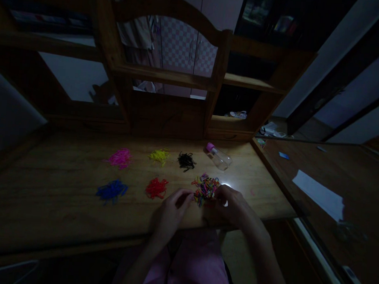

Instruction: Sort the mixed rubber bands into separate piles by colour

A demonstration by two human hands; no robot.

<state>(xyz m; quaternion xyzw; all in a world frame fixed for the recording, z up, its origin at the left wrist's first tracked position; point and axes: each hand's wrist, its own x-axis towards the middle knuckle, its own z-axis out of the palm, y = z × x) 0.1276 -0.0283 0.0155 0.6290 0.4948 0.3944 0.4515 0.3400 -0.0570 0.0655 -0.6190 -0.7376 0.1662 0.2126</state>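
A heap of mixed-colour small rubber bands [206, 186] lies on the wooden desk in front of me. At its left edge, my left hand [176, 203] has thumb and forefinger pinched together; whatever they hold is too small to make out. My right hand [232, 202] is at the heap's right side, fingers curled and closed, with their tips partly hidden. Single-colour piles lie to the left: red bands [156, 188], blue bands [112, 190], pink bands [120, 158], yellow bands [159, 156] and black bands [186, 160].
Behind the heap, a clear bottle with a pink cap [219, 157] lies on its side. A wooden shelf unit [168, 76] rises at the desk's back. To the right, a lower brown surface holds white paper [317, 193] and a small blue card [283, 155]. The room is dim.
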